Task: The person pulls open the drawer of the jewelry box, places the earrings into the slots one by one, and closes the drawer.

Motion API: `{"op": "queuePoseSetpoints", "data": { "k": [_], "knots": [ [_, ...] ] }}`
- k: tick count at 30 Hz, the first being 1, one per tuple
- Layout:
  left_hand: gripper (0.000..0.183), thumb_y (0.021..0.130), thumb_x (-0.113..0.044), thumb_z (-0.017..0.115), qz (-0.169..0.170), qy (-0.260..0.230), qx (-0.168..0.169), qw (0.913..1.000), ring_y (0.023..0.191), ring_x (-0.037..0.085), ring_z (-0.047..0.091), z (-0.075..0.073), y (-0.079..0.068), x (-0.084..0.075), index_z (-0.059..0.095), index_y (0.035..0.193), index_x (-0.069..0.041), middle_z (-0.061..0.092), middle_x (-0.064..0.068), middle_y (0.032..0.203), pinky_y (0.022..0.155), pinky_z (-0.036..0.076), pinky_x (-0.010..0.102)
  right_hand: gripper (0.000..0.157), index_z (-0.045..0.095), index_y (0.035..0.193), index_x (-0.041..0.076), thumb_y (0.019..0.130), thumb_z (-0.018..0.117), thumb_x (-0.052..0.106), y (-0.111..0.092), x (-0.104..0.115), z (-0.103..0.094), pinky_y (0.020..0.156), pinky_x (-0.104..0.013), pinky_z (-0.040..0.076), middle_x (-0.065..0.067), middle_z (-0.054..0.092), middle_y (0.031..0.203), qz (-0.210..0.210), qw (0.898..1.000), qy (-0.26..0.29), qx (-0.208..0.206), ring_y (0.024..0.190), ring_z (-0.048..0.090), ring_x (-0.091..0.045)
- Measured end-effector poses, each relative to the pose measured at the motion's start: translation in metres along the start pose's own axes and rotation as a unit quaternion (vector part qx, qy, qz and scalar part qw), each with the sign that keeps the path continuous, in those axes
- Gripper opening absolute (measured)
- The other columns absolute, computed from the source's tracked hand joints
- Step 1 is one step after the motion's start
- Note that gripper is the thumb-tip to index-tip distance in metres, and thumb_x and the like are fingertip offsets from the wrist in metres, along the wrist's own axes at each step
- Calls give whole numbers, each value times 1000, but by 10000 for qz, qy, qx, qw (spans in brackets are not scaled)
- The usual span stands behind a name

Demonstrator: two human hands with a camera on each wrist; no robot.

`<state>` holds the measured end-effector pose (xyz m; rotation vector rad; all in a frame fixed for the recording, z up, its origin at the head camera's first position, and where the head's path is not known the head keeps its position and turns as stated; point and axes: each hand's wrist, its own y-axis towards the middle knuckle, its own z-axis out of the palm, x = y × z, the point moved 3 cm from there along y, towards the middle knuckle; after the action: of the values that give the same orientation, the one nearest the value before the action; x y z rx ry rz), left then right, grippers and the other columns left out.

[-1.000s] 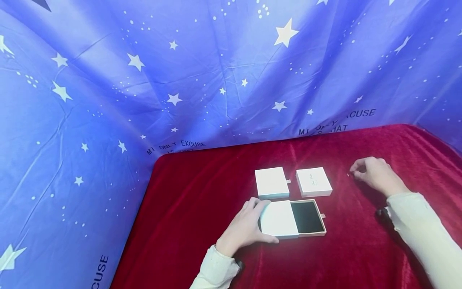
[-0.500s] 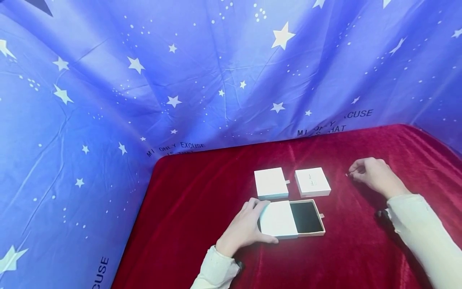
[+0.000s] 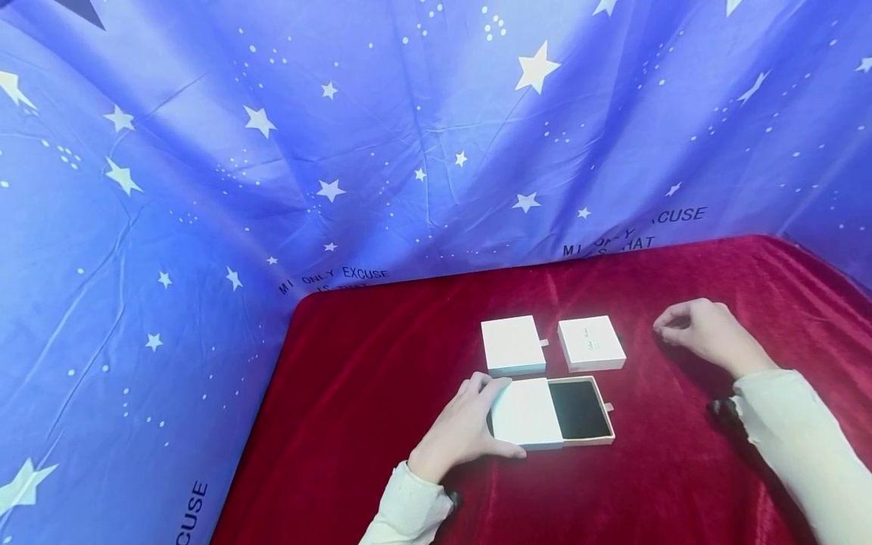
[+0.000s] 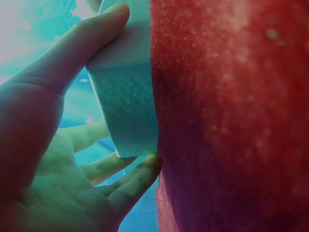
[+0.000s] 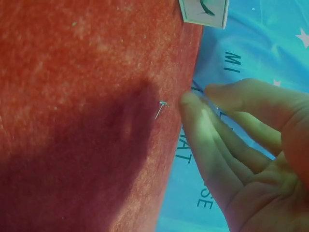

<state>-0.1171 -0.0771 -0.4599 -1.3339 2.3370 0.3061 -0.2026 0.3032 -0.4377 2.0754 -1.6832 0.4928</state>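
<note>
A white drawer-style gift box (image 3: 525,412) lies on the red cloth with its tray, lined in black, (image 3: 580,409) pulled partway out to the right. My left hand (image 3: 462,424) grips the left end of its sleeve, thumb on the near side and fingers over the far side. In the left wrist view the thumb presses the box wall (image 4: 128,106). To the right my right hand (image 3: 711,333) hovers low over the cloth, thumb and forefinger bent toward each other with a small gap between them. Beside these fingertips lies a tiny silver stud earring (image 5: 161,108), thin post showing.
Two more white boxes sit behind the drawer box: a plain one with a pull tab (image 3: 513,345) and one with lettering on its lid (image 3: 592,343). A blue star-printed curtain (image 3: 422,136) borders the table, which wears red velvet (image 3: 368,363).
The right fingertips have shifted slightly left, and the small speck seen at them earlier no longer shows in the head view. My left hand and the boxes stay put.
</note>
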Motion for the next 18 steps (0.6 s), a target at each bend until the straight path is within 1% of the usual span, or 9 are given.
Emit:
{"op": "queuePoseSetpoints", "data": {
  "k": [3, 7, 9, 11, 13, 15, 18],
  "knots": [
    [99, 64, -56, 88, 7, -21, -1, 10000, 103, 9, 46, -1, -1, -1, 45, 147, -23, 49, -4, 123, 82, 48, 19, 7, 77, 88, 6, 82, 76, 8, -1, 2, 0, 68, -31, 48, -4, 74, 78, -26, 10000, -15, 4, 70, 67, -16],
    [99, 64, -56, 88, -1, -45, -12, 10000, 102, 9, 46, -2, -1, 1, 45, 146, -23, 50, -4, 122, 81, 48, 19, 13, 76, 95, 1, 83, 74, 4, -1, 6, 2, 65, -23, 47, -4, 74, 75, -61, 9995, 216, 234, 66, 68, -12],
    [98, 64, -56, 88, 0, -37, -27, 10000, 102, 8, 45, -1, -1, 2, 45, 146, -24, 49, -4, 121, 81, 48, 19, 16, 76, 98, -2, 83, 73, 2, -1, 8, 3, 64, -17, 46, -3, 74, 73, -137, 9989, 305, 338, 63, 68, -9],
    [98, 64, -56, 88, 6, -25, -44, 10000, 102, 8, 45, 0, 0, 2, 45, 146, -25, 49, -5, 121, 81, 47, 18, 18, 75, 101, -2, 84, 72, 2, -2, 10, 5, 65, -15, 45, -1, 73, 70, -259, 9985, 307, 363, 61, 69, -8],
    [98, 64, -57, 88, 16, -1, -46, 10000, 102, 7, 45, 0, 0, 2, 45, 146, -25, 49, -5, 121, 81, 47, 17, 19, 75, 103, -3, 85, 72, 3, -4, 11, 6, 67, -14, 45, 0, 73, 69, -401, 9984, 204, 357, 61, 68, -7],
    [99, 64, -57, 88, 25, -2, -22, 10000, 102, 7, 45, 1, 0, 2, 44, 146, -25, 48, -6, 121, 80, 47, 16, 20, 74, 105, -3, 86, 71, 3, -5, 11, 7, 64, -16, 48, -1, 73, 71, -477, 9981, 178, 353, 60, 68, -6],
    [99, 64, -57, 88, 16, -51, -19, 10000, 101, 7, 44, -1, 0, 3, 44, 146, -25, 48, -6, 120, 79, 46, 15, 20, 71, 104, -6, 85, 70, -2, -4, 13, 11, 60, -21, 52, -5, 73, 76, -630, 9967, 381, 329, 60, 67, -5]
  ]
}}
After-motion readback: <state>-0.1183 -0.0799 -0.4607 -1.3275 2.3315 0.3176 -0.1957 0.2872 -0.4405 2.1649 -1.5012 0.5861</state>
